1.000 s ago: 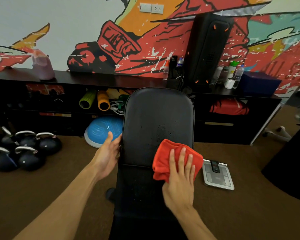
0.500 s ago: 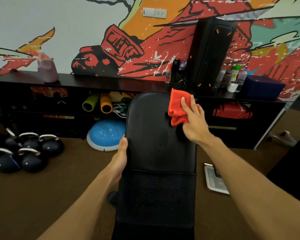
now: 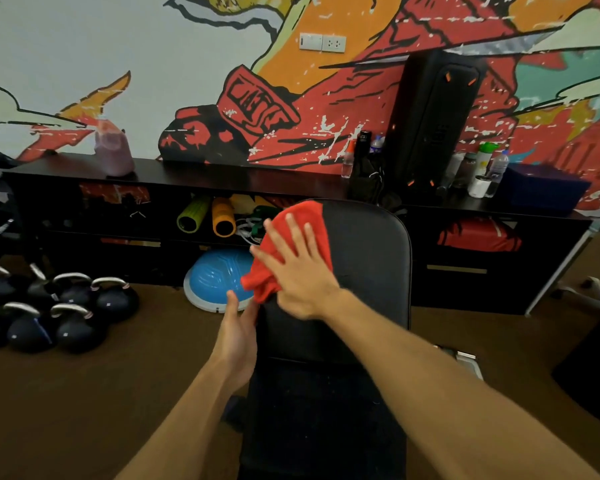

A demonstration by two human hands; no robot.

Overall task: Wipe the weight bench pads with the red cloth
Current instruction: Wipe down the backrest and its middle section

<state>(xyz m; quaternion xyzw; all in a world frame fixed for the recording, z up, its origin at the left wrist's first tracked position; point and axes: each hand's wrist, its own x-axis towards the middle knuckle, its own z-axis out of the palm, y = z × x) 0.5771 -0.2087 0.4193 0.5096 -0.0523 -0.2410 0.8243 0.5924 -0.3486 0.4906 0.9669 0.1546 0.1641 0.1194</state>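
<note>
While flat left hand [image 3: 238,336] braces the pad's [image 3: 368,265] edge, open right hand [image 3: 300,271] presses cloth [image 3: 303,213] under palm; cloth moved top-right to top-left.

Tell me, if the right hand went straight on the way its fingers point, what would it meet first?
The right hand, flat on the red cloth, would slide off the back pad at its top-left corner; beyond, probably the shelf unit, depth unclear.
</note>
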